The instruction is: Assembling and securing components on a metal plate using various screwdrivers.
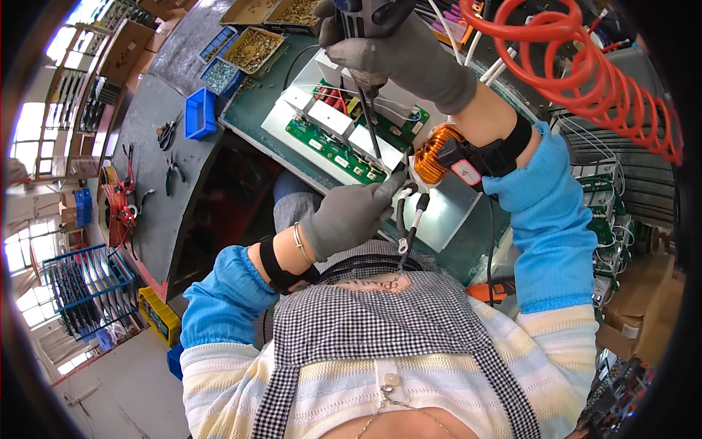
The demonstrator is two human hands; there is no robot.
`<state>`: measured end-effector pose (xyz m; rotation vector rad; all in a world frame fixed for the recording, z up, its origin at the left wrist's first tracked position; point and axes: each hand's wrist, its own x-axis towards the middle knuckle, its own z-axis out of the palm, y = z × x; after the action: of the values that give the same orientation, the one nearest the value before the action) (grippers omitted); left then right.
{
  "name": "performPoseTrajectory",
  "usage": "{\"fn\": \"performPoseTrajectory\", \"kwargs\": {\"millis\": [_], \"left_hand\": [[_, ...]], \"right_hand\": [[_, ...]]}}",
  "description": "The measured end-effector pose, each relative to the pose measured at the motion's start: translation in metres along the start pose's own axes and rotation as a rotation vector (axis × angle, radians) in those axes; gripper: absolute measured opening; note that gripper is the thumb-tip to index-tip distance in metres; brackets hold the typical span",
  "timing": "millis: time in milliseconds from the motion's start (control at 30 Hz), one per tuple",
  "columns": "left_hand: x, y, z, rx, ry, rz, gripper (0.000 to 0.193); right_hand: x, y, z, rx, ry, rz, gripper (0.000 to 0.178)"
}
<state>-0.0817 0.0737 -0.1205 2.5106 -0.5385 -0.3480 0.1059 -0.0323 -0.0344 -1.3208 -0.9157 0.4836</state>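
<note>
My gloved right hand (413, 62) is wrapped round a blue and black power screwdriver (357, 9) above the circuit board. Its long thin bit (369, 124) slants down past the white blocks toward the board's near edge. At that near edge my gloved left hand (347, 219) has thumb and fingers drawn together; a small dark piece shows by the fingertips, too hidden to name. The green circuit board (314, 135) sits on a white metal plate (281, 121). To the right of my left fingers are a copper-wound coil (433, 157) and black cables with ring terminals (403, 245).
Trays of small screws (252, 51) and a blue bin (199, 113) stand at the far left. Pliers (172, 175) lie on the grey bench. A coiled red air hose (585, 73) hangs at the upper right. A blue rack of boards (88, 293) stands left.
</note>
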Motion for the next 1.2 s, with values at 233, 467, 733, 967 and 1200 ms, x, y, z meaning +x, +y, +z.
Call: {"fn": "performPoseTrajectory", "kwargs": {"millis": [233,467,733,967,1200], "left_hand": [[0.011,0.012,0.005,0.07,-0.04,-0.154,0.058],[0.028,0.019,-0.012,0.072,-0.221,-0.231,0.042],[0.041,0.03,-0.024,0.214,-0.415,-0.277,0.025],[0.045,0.032,-0.032,0.253,-0.558,-0.269,0.043],[0.042,0.026,-0.027,0.265,-0.455,-0.174,0.03]], "right_hand": [[-0.006,0.006,-0.003,0.071,0.08,-0.112,0.033],[0.003,0.031,-0.012,-1.152,0.189,-1.001,0.019],[0.0,0.005,0.012,-0.682,0.192,-0.596,0.024],[-0.005,-0.011,0.016,-0.313,0.028,-0.124,0.023],[-0.009,0.0,0.012,-0.091,0.117,-0.107,0.026]]}}
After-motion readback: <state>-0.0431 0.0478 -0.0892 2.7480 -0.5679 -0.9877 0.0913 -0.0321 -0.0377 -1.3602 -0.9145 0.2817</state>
